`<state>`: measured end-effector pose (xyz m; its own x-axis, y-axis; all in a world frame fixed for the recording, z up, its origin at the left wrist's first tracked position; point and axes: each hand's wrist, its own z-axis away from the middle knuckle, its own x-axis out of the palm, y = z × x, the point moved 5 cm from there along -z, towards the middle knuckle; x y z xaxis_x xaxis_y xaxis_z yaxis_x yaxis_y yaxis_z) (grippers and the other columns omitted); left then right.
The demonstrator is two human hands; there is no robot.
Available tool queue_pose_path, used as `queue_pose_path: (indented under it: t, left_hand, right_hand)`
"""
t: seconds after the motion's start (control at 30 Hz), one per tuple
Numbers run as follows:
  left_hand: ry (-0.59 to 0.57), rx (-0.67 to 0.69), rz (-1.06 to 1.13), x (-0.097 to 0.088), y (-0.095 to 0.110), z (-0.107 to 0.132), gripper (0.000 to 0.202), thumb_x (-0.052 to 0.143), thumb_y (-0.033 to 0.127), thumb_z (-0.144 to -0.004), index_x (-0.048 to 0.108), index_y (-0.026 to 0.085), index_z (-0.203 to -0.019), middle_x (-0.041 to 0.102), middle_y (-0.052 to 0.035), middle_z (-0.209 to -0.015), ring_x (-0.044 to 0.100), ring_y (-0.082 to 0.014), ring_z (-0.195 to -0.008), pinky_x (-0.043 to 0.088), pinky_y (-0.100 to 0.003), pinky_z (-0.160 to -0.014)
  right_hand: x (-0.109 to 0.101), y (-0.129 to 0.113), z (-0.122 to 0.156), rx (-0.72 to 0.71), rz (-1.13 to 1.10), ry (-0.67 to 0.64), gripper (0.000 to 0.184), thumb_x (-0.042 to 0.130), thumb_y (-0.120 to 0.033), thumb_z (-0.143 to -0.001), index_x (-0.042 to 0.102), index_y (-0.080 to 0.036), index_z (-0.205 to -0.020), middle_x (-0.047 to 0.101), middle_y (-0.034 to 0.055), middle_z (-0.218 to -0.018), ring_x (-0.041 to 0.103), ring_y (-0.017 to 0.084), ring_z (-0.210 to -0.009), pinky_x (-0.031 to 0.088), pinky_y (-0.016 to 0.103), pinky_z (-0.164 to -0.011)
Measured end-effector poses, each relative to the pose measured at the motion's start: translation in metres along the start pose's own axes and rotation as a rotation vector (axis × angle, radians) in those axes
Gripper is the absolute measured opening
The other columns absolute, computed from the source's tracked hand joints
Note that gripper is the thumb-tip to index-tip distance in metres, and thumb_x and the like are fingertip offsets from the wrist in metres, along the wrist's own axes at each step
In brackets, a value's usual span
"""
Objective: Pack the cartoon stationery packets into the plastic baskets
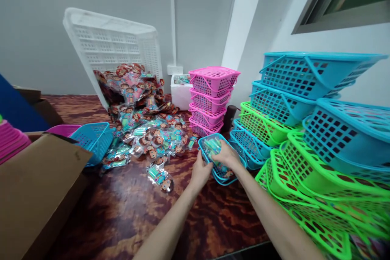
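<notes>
A small blue plastic basket (224, 179) stands on the dark wood-patterned table in front of me, tilted slightly in my view. My left hand (201, 172) grips its near left rim, thumb along the edge. Inside the basket, my right hand (227, 155) has its fingers closed over a clear-wrapped packet (212, 144) with a green item showing through; part of the packet is covered by the fingers. More packets with cartoon-figure prints lie beneath. To the left, a single packet (160, 177) rests apart from a big heap of similar packets (161, 138).
A white crate (112, 44) lies tipped, spilling packets. Pink lidded baskets (210, 99) are stacked behind; blue baskets (289, 75) and green baskets (304, 166) pile up at right. At left are a cardboard box (42, 187) and an open blue basket (94, 142).
</notes>
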<state>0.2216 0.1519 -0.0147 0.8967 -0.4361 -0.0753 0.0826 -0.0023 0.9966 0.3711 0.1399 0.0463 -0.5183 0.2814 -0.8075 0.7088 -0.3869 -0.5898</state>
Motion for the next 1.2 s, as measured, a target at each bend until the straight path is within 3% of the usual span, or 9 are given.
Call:
queue_pose_path:
  t: [0.23, 0.47, 0.57, 0.67, 0.8, 0.87, 1.0, 1.07, 1.2]
  left_hand:
    - [0.011, 0.012, 0.063, -0.003, -0.009, 0.015, 0.074, 0.062, 0.025, -0.084, 0.028, 0.022, -0.150, 0.061, 0.0050, -0.073, 0.054, -0.0119, -0.057, 0.045, -0.021, -0.059]
    - [0.031, -0.001, 0.107, 0.002, -0.007, 0.020, 0.080, 0.062, 0.025, -0.083, 0.022, 0.024, -0.153, 0.063, 0.0041, -0.077, 0.055, -0.0126, -0.061, 0.046, -0.022, -0.061]
    - [0.033, -0.022, 0.123, 0.003, -0.011, 0.022, 0.082, 0.062, 0.024, -0.082, 0.021, 0.023, -0.154, 0.061, 0.0047, -0.073, 0.054, -0.0128, -0.058, 0.045, -0.022, -0.059]
    - [0.022, -0.049, 0.143, 0.005, -0.020, 0.026, 0.080, 0.060, 0.021, -0.081, 0.024, 0.022, -0.153, 0.058, 0.0058, -0.068, 0.052, -0.0120, -0.054, 0.044, -0.020, -0.055]
    - [0.018, -0.077, 0.184, 0.010, -0.028, 0.033, 0.080, 0.053, 0.019, -0.080, 0.021, 0.018, -0.153, 0.051, 0.0078, -0.063, 0.047, -0.0109, -0.049, 0.041, -0.019, -0.051]
    - [0.026, -0.068, 0.205, 0.012, -0.025, 0.036, 0.081, 0.051, 0.018, -0.081, 0.018, 0.017, -0.155, 0.047, 0.0088, -0.062, 0.044, -0.0102, -0.049, 0.039, -0.019, -0.050]
    - [0.077, -0.008, 0.126, 0.013, -0.007, 0.046, 0.084, 0.054, 0.018, -0.082, 0.016, 0.019, -0.157, 0.040, 0.0103, -0.059, 0.039, -0.0103, -0.051, 0.032, -0.019, -0.050]
    - [0.098, 0.007, 0.050, 0.012, 0.000, 0.053, 0.083, 0.054, 0.018, -0.082, 0.017, 0.018, -0.157, 0.040, 0.0102, -0.059, 0.040, -0.0108, -0.052, 0.030, -0.020, -0.051]
    - [0.114, 0.016, -0.012, 0.012, 0.002, 0.064, 0.080, 0.051, 0.016, -0.083, 0.019, 0.014, -0.156, 0.042, 0.0089, -0.061, 0.042, -0.0116, -0.055, 0.030, -0.022, -0.053]
  right_hand:
    - [0.036, 0.017, 0.002, 0.017, -0.217, -0.198, 0.058, 0.079, -0.029, -0.062, 0.061, -0.020, -0.116, 0.073, 0.0024, -0.100, 0.069, 0.023, -0.091, 0.053, 0.032, -0.082]
    - [0.032, 0.021, 0.000, 0.010, -0.249, -0.280, 0.067, 0.080, -0.036, -0.068, 0.056, -0.019, -0.128, 0.070, 0.0054, -0.116, 0.068, 0.022, -0.102, 0.054, 0.033, -0.087]
    - [0.024, 0.013, 0.006, 0.009, -0.146, -0.258, 0.081, 0.087, -0.039, -0.061, 0.055, -0.017, -0.132, 0.064, 0.0117, -0.128, 0.058, 0.031, -0.120, 0.046, 0.042, -0.101]
    - [0.016, -0.002, 0.023, -0.059, 0.063, -0.112, 0.098, 0.086, -0.034, -0.063, 0.039, -0.015, -0.147, 0.046, 0.0190, -0.146, 0.039, 0.038, -0.137, 0.032, 0.049, -0.112]
    - [0.013, -0.020, 0.045, -0.286, 0.464, 0.011, 0.066, 0.071, -0.033, -0.082, 0.047, -0.024, -0.144, 0.050, 0.0152, -0.141, 0.043, 0.036, -0.131, 0.038, 0.046, -0.105]
    - [0.013, -0.016, 0.043, -0.284, 0.459, -0.051, 0.053, 0.062, -0.035, -0.089, 0.053, -0.022, -0.140, 0.054, 0.0154, -0.136, 0.046, 0.035, -0.127, 0.038, 0.045, -0.105]
    - [0.014, -0.004, 0.027, -0.231, 0.303, -0.221, 0.047, 0.046, -0.040, -0.098, 0.055, -0.016, -0.137, 0.061, 0.0123, -0.131, 0.055, 0.025, -0.120, 0.039, 0.033, -0.103]
    - [0.014, -0.005, 0.027, -0.246, 0.287, -0.242, 0.047, 0.047, -0.041, -0.098, 0.055, -0.018, -0.137, 0.060, 0.0105, -0.132, 0.056, 0.023, -0.120, 0.040, 0.030, -0.102]
    - [0.011, -0.017, 0.049, -0.306, 0.413, -0.065, 0.040, 0.061, -0.033, -0.089, 0.060, -0.018, -0.125, 0.057, 0.0158, -0.131, 0.048, 0.032, -0.124, 0.037, 0.040, -0.103]
